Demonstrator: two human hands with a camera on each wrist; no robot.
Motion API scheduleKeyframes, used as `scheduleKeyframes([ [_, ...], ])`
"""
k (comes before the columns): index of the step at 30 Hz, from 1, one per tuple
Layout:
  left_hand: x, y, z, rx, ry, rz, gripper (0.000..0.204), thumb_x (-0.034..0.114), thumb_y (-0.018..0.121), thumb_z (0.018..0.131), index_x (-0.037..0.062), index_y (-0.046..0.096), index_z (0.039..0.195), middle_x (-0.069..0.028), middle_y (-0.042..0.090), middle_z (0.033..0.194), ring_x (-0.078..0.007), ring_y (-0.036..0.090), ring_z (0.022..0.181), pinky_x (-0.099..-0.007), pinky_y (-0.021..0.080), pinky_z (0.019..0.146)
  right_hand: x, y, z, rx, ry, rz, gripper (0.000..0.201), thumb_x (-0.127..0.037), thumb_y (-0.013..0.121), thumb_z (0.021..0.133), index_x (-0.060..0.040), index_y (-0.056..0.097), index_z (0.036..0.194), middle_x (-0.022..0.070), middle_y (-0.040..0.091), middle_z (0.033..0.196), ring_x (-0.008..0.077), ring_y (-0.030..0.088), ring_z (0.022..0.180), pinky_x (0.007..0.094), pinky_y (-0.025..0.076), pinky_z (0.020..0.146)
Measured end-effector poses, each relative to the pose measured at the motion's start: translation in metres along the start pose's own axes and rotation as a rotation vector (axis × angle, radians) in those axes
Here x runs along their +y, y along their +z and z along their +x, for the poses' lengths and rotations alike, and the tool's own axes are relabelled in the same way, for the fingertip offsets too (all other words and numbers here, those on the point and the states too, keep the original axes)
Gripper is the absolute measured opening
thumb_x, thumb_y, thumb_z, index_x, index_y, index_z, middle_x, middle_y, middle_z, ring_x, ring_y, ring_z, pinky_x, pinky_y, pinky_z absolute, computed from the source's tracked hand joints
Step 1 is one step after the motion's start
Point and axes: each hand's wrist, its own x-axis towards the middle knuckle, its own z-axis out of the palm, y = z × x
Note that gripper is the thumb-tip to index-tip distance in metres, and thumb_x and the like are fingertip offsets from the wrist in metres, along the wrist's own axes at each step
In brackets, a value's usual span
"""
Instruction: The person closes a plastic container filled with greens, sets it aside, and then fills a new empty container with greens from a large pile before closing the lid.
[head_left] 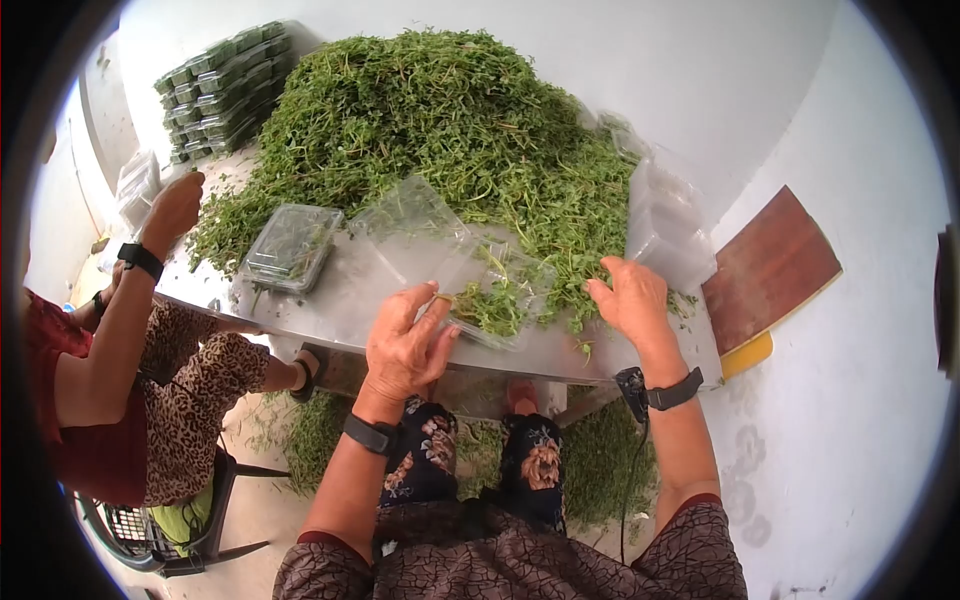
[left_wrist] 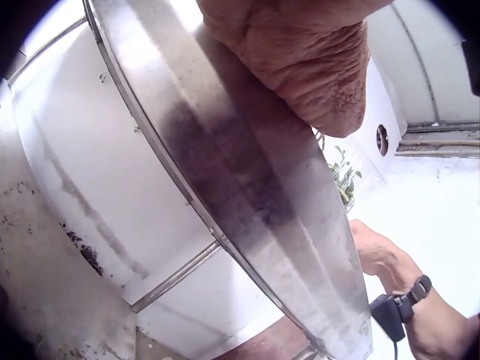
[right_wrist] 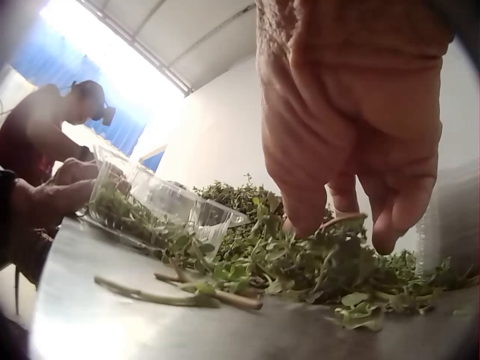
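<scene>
A clear plastic clamshell box lies near the table's front edge, lid folded back, with leafy green sprigs inside. My left hand grips its left rim with bent fingers; in the left wrist view mostly the palm side of that hand shows over the metal table edge. To the right of the box, my right hand is over loose greens, thumb and forefinger apart. From the right wrist, its fingers point down with the tips among the leafy stems.
A large heap of greens covers the table's back. One closed box lies left, filled boxes are stacked behind. Clear empty containers stand at right, near a brown board. Another person's hand is at the left end.
</scene>
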Motion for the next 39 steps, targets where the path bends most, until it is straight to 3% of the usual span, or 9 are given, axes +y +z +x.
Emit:
scheduleKeyframes([
  [9, 0.001, -0.002, 0.0, -0.017, -0.02, -0.018, 0.038, 0.002, 0.072, 0.063, 0.003, 0.065, 0.1, -0.0149, 0.06, 0.11, -0.0333, 0.06, 0.095, -0.0399, 0.05, 0.081, -0.018, 0.003, 0.013, -0.282, 0.079, -0.111, 0.043, -0.034, 0.081, 0.066, 0.002, 0.06, 0.074, 0.0195, 0.063, 0.067, 0.037, 0.064, 0.067, 0.0453, 0.049, 0.061],
  [11, 0.001, -0.002, 0.0, -0.015, -0.021, -0.019, 0.038, 0.002, 0.073, 0.062, 0.003, 0.065, 0.099, -0.0149, 0.06, 0.11, -0.0336, 0.06, 0.096, -0.0402, 0.05, 0.081, -0.007, 0.014, 0.012, -0.221, -0.024, -0.166, 0.033, -0.027, 0.078, 0.067, 0.0007, 0.06, 0.071, 0.0194, 0.064, 0.068, 0.0377, 0.063, 0.065, 0.0447, 0.049, 0.059],
  [17, 0.001, -0.002, 0.0, -0.018, -0.022, -0.023, 0.038, 0.004, 0.073, 0.063, 0.003, 0.065, 0.1, -0.0144, 0.059, 0.111, -0.0338, 0.06, 0.096, -0.041, 0.05, 0.082, 0.007, 0.013, 0.018, -0.173, 0.049, -0.236, 0.011, -0.011, 0.065, 0.07, -0.0013, 0.066, 0.076, 0.0227, 0.065, 0.074, 0.0387, 0.065, 0.072, 0.0452, 0.051, 0.065],
  [24, 0.001, -0.001, -0.001, -0.009, -0.024, -0.026, 0.037, 0.005, 0.073, 0.064, 0.004, 0.065, 0.101, -0.0136, 0.059, 0.111, -0.0336, 0.06, 0.095, -0.0411, 0.05, 0.081, 0.013, -0.022, 0.021, -0.067, 0.266, -0.116, 0.018, -0.014, 0.066, 0.073, -0.0009, 0.069, 0.085, 0.0224, 0.066, 0.077, 0.0385, 0.065, 0.074, 0.0453, 0.05, 0.067],
  [27, 0.001, -0.001, -0.001, -0.007, -0.026, -0.019, 0.038, 0.005, 0.073, 0.064, 0.0041, 0.065, 0.101, -0.0134, 0.059, 0.111, -0.0333, 0.06, 0.095, -0.0407, 0.05, 0.08, 0.026, -0.026, 0.022, 0.028, 0.325, 0.139, 0.02, -0.015, 0.066, 0.074, -0.0025, 0.07, 0.088, 0.0215, 0.067, 0.077, 0.0393, 0.065, 0.074, 0.0456, 0.05, 0.068],
  [30, 0.001, -0.001, -0.002, -0.005, -0.024, -0.018, 0.038, 0.004, 0.073, 0.064, 0.0042, 0.065, 0.101, -0.0131, 0.059, 0.111, -0.033, 0.06, 0.095, -0.0406, 0.05, 0.08, 0.037, -0.018, 0.021, 0.017, 0.374, 0.342, 0.021, -0.015, 0.065, 0.075, -0.0049, 0.072, 0.091, 0.0211, 0.066, 0.077, 0.0359, 0.065, 0.071, 0.0425, 0.05, 0.068],
  [33, 0.0, 0.0, 0.001, 0.0, -0.014, -0.017, 0.038, 0.004, 0.074, 0.064, 0.0044, 0.065, 0.1, -0.013, 0.059, 0.11, -0.0327, 0.061, 0.095, -0.0406, 0.051, 0.08, 0.035, -0.022, 0.023, 0.058, 0.197, 0.033, 0.02, -0.011, 0.066, 0.075, -0.0014, 0.071, 0.092, 0.0159, 0.066, 0.069, 0.0248, 0.063, 0.062, 0.0362, 0.049, 0.062],
  [35, 0.001, -0.002, -0.002, -0.001, -0.02, -0.009, 0.038, 0.004, 0.074, 0.063, 0.0045, 0.065, 0.1, -0.0131, 0.06, 0.11, -0.0326, 0.061, 0.094, -0.0405, 0.051, 0.079, 0.032, -0.038, 0.027, 0.163, 0.417, 0.552, 0.019, -0.005, 0.067, 0.075, 0.0032, 0.071, 0.093, 0.007, 0.065, 0.067, 0.0126, 0.056, 0.06, 0.0289, 0.045, 0.058],
  [39, 0.002, -0.001, 0.001, -0.007, -0.024, -0.035, 0.038, 0.004, 0.074, 0.064, 0.0047, 0.064, 0.1, -0.0134, 0.06, 0.11, -0.0332, 0.061, 0.094, -0.0406, 0.051, 0.079, 0.019, -0.045, 0.032, 0.115, 0.445, 0.496, 0.022, -0.003, 0.067, 0.077, 0.0074, 0.069, 0.096, 0.0021, 0.064, 0.073, 0.0064, 0.053, 0.064, 0.023, 0.041, 0.058],
])
